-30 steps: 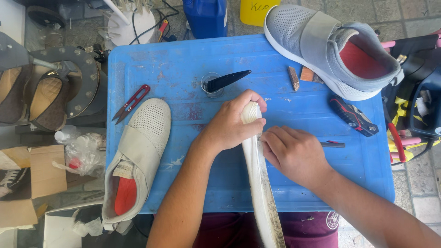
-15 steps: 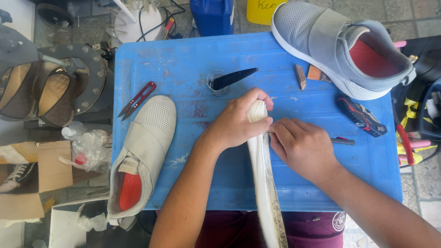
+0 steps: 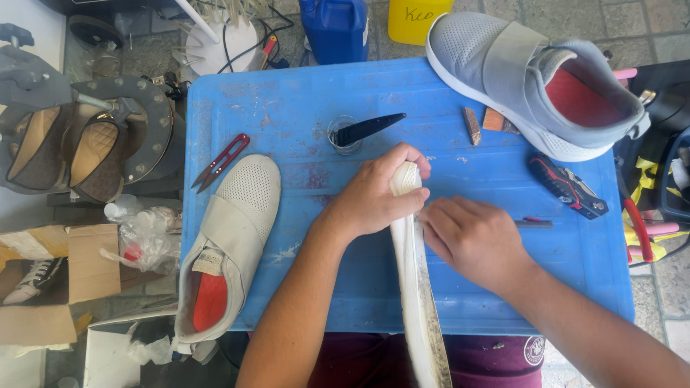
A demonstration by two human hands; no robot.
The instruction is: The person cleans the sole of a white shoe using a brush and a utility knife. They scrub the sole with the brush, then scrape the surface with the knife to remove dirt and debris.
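A person's left hand (image 3: pixel 377 197) grips the toe end of a white sole (image 3: pixel 415 287) stood on edge over the blue worktop (image 3: pixel 302 122), fingers closed around it; the right hand (image 3: pixel 474 241) presses against the sole's side, fingers curled. A beige shoe (image 3: pixel 230 244) lies left, a grey shoe (image 3: pixel 539 79) at the far right corner, red snips (image 3: pixel 221 161) near the beige shoe

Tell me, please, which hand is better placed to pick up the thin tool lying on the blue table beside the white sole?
Probably the right hand: it works the edge of the white sole, right next to the thin tool. The left hand has its grip around the sole's top, steadying it.
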